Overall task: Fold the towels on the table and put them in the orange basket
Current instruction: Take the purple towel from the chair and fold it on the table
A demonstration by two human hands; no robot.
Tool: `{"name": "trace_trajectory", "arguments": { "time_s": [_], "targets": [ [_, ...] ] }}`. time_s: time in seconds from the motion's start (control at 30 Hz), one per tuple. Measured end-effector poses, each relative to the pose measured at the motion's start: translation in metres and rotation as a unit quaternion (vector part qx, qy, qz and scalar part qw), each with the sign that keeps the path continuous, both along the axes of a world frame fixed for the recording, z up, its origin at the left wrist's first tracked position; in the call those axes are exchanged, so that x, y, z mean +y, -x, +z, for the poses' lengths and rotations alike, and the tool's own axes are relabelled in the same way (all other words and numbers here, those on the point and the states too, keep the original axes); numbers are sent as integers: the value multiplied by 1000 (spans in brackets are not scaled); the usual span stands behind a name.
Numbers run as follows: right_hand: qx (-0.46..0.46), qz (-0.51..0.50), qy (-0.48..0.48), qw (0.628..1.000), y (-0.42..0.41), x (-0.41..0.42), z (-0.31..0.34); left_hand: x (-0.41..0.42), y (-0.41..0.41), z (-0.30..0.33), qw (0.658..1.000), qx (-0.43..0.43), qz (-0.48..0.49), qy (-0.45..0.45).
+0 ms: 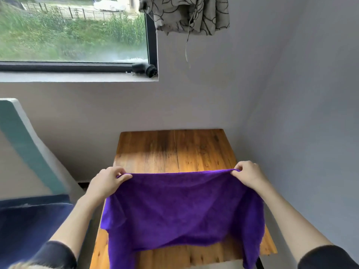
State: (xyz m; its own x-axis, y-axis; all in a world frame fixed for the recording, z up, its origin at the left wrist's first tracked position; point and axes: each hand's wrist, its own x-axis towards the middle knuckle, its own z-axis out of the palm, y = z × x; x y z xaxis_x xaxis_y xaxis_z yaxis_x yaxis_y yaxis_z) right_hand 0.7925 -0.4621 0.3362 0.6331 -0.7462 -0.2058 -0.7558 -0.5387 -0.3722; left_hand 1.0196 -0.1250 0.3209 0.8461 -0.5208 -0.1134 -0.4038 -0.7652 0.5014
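You've got the purple towel point(180, 208) held up over the wooden table point(174, 150), and its lower edge hangs loose near the table's front edge. Your left hand point(107, 182) pinches the top left corner between thumb and fingers, and your right hand point(247, 174) pinches the top right corner the same way, so the top hem runs pretty straight between them. Further back there's the window point(73, 32) with a black brush-looking thing point(144, 69) on the sill, and a patterned curtain point(186, 13) up top.

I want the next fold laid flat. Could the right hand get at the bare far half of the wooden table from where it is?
Probably yes: the right hand hangs just short of the table, nothing between, though it pinches the purple towel.
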Motion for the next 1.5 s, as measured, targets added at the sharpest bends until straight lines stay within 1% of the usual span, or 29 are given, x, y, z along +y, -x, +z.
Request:
{"name": "trace_trajectory", "arguments": {
  "time_s": [0.13, 0.27, 0.4, 0.53, 0.7, 0.8, 0.87, 0.93, 1.0, 1.07, 1.17, 1.23, 1.3, 1.37, 1.4, 1.47, 1.5],
  "targets": [
    [30, -22, 31, 999, -61, -31, -34, -43, -58, -40, 999, 1, -10, -45],
    [40, -32, 47, 998, -106, -58, -78, -80, -102, -78, 997, -7, -7, -77],
    [53, -21, 51, 997, -140, -89, -120, -116, -139, -111, 997, -18, -4, -81],
    [60, 11, 55, 997, -178, -123, -157, -147, -172, -146, 997, -26, 27, -74],
    [57, 26, 95, 994, -221, -160, -205, -177, -207, -194, 995, -50, 45, -71],
    [51, 39, 127, 990, -236, -164, -230, -180, -213, -220, 994, -84, 54, -52],
    [29, 17, 127, 991, -239, -154, -242, -173, -210, -231, 993, -103, 55, -31],
    [-15, 27, 131, 991, -241, -134, -249, -162, -201, -237, 993, -113, 35, -10],
    [-39, 87, 130, 987, -244, -100, -255, -148, -188, -242, 992, -128, 3, -12],
    [-49, 152, 110, 981, -247, -58, -261, -133, -173, -245, 990, -134, -36, -36],
    [-59, 242, 101, 963, -254, 2, -268, -106, -155, -251, 988, -105, -95, -58],
    [-62, 276, 107, 953, -262, 31, -274, -86, -148, -258, 984, -95, -138, -61],
    [-44, 287, 101, 951, -269, 54, -283, -67, -145, -265, 979, -110, -163, -53],
    [-19, 280, 102, 954, -273, 67, -292, -54, -149, -269, 980, -139, -143, -15],
    [-8, 275, 110, 955, -273, 70, -296, -51, -153, -269, 983, -142, -114, 14],
    [10, 269, 136, 953, -272, 74, -301, -49, -165, -266, 992, -100, -6, 81],
    [15, 269, 146, 952, -272, 74, -302, -49, -174, -262, 989, -73, 55, 118]
  ]
}}
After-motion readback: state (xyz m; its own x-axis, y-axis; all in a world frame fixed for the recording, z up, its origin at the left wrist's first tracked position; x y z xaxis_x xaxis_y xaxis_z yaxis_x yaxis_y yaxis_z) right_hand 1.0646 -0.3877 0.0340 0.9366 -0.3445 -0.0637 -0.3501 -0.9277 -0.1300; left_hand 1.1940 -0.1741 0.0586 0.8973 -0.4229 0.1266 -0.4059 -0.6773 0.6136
